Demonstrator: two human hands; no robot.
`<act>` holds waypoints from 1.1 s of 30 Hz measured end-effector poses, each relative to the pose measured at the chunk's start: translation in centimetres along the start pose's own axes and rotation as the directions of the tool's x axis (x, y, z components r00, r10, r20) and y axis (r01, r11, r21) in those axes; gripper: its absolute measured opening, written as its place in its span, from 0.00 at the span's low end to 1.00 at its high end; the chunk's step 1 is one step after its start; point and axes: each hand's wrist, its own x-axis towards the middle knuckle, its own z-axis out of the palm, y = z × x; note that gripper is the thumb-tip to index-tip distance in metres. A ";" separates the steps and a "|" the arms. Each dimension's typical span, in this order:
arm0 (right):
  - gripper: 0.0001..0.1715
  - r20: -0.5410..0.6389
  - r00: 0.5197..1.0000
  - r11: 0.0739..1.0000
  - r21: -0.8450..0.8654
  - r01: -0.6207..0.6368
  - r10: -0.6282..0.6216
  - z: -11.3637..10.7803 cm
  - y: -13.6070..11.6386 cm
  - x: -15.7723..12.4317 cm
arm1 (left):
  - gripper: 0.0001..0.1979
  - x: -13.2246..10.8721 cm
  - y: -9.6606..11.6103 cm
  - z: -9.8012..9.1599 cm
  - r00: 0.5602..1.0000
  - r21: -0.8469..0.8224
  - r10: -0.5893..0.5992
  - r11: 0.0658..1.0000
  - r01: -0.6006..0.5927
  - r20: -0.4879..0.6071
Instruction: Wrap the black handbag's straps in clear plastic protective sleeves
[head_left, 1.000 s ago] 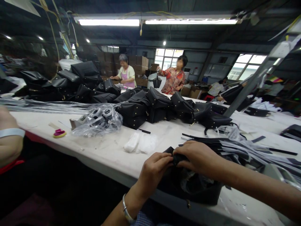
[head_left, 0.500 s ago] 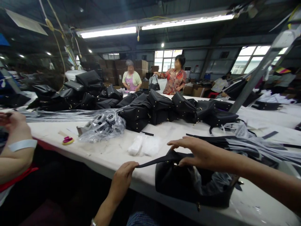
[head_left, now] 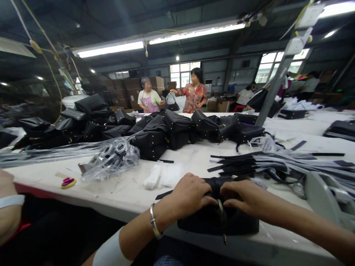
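Observation:
A small black handbag [head_left: 244, 224] stands at the near edge of the white worktable [head_left: 127, 192]. My left hand [head_left: 190, 194] lies on its top left, fingers curled over the bag's top and strap. My right hand [head_left: 246, 197] presses on the top right, thumb and fingers closed on the bag beside a metal ring [head_left: 220, 208]. A silver bangle [head_left: 154, 221] is on my left wrist.
Black straps in clear sleeves [head_left: 277, 162] lie to the right, a white wad [head_left: 161, 175] and a plastic bag of rings [head_left: 113, 157] to the left. Piled black bags [head_left: 166, 129] fill the table's middle. Another person's arm [head_left: 8, 207] is at far left; two people stand behind.
My left hand had pulled the strap out to the left; it has come back onto the bag's top. My right hand, spread open half a second ago, now closes on the bag.

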 end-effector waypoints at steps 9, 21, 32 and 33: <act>0.36 0.005 0.996 0.652 0.755 -0.060 0.086 5.0 -1.6 -2.4 | 0.15 -3.8 -2.7 -1.0 0.855 -0.902 -0.517 0.389 0.188 -0.044; 0.17 -0.439 0.821 0.054 0.891 0.452 0.364 0.1 -4.3 1.6 | 0.24 -4.0 -0.1 1.3 0.863 -0.951 -0.496 0.300 0.070 -0.093; 0.26 -0.538 0.831 0.461 0.779 0.425 0.142 3.0 -5.9 3.2 | 0.26 -2.9 0.7 3.5 0.816 -0.959 -0.531 0.266 -0.094 -0.227; 0.25 -0.585 0.799 0.505 0.736 0.451 0.140 2.6 -5.7 3.3 | 0.26 -2.9 0.8 3.3 0.832 -0.959 -0.503 0.262 -0.111 -0.234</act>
